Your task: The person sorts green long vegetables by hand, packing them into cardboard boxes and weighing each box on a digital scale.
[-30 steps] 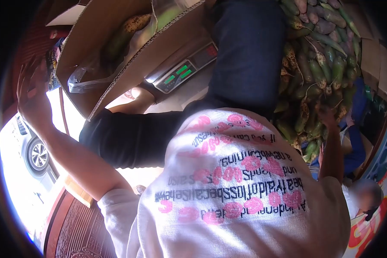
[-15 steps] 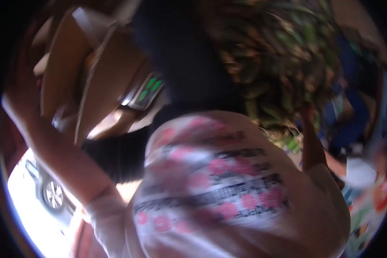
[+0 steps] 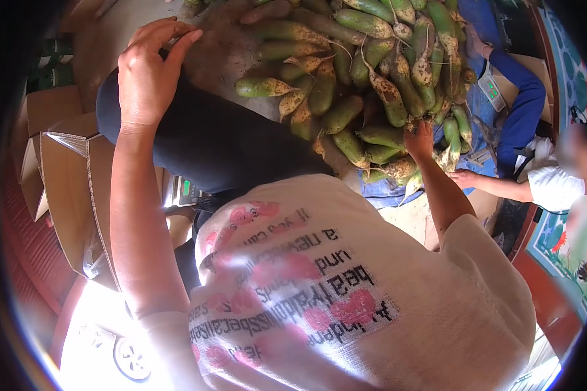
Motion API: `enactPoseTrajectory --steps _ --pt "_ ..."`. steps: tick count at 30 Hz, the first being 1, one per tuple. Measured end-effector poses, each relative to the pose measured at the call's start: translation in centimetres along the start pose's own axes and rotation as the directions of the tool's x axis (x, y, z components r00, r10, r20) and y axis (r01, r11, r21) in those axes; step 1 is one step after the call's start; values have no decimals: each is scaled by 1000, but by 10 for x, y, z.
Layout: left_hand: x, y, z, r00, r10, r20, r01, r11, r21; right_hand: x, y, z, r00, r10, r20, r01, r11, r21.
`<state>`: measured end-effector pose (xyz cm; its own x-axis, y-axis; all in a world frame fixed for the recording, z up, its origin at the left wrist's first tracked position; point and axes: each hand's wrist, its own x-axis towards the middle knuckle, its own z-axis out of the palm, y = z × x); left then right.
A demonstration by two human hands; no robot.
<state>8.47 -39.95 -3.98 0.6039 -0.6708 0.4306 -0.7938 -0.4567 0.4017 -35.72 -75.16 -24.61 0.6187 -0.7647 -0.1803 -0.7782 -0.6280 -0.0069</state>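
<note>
A large heap of green radishes [image 3: 346,117], soil-stained with thin root tails, lies on the ground ahead of me. My right hand [image 3: 419,140] reaches into its near right side, fingers closed at the end of a green radish [image 3: 404,91]; the fingertips are partly hidden. Raised above my dark trouser leg, my left hand [image 3: 150,75] is empty, its fingers bent and the thumb apart from them. Nearest to it is the brown floor left of the heap.
Cardboard boxes [image 3: 65,189] stand at left near a scale with a green display [image 3: 186,189]. At right, a person in a white shirt reaches a hand [image 3: 463,178] to the heap's edge. Another green-lit scale [image 3: 492,91] is beyond, near blue cloth [image 3: 479,137].
The view has turned and sharpened, with the heap now nearer the middle. My left hand, dim at the far left edge before, shows clearly at upper left. My right hand stays at the heap.
</note>
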Motion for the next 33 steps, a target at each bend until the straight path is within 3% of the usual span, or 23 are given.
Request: enactPoseTrajectory --steps 2,5,7,10,12,14,16,18,20,21,23,25,26,28,29,30,33 --pt "0 1 1 1000 2 -20 -1 999 39 -1 -23 -18 991 22 135 1 986 -165" --pt "4 1 -3 995 -69 -67 70 997 15 -4 -27 -22 907 -24 419 167 937 -306" --pt "10 4 -5 994 -72 -84 75 997 28 3 -23 -7 881 -6 473 180 929 -325" --pt "25 19 6 995 29 -96 -44 986 -160 -1 -12 15 881 -19 473 214 906 -364" --pt "28 30 20 997 4 -80 -22 973 -230 -7 -14 7 869 -45 493 243 907 -345" --pt "29 49 20 997 47 55 -28 951 -308 -6 -28 -16 829 -92 552 283 920 -272" --pt "26 55 32 997 -38 67 60 932 -358 3 -20 -19 738 -101 667 182 982 -53" --pt "20 47 51 999 20 34 -3 899 -438 9 -19 -29 629 -132 766 -40 979 201" --pt "14 41 70 965 -118 236 230 816 -531 23 -36 -55 516 -225 826 -355 822 446" --pt "11 36 84 939 -144 314 300 788 -538 33 -46 -66 440 -258 860 -506 720 475" --pt "10 37 101 830 -182 528 542 493 -681 48 -86 -92 521 -387 761 -418 662 622" --pt "12 40 103 696 -203 689 700 407 -587 51 -149 -140 619 -488 616 -258 614 746" --pt "9 42 104 678 -200 707 729 308 -612 58 -168 -148 685 -537 492 -85 611 787" --pt "7 37 98 670 -139 729 741 173 -649 70 -201 -160 741 -632 227 250 572 781" --pt "6 34 95 714 -106 692 699 48 -714 64 -231 -192 774 -625 100 394 599 697" --pt "7 31 91 758 -77 648 643 -80 -762 64 -245 -201 779 -627 16 475 607 637" --pt "13 28 76 855 -117 505 474 -219 -853 62 -273 -222 771 -615 -165 606 631 485"
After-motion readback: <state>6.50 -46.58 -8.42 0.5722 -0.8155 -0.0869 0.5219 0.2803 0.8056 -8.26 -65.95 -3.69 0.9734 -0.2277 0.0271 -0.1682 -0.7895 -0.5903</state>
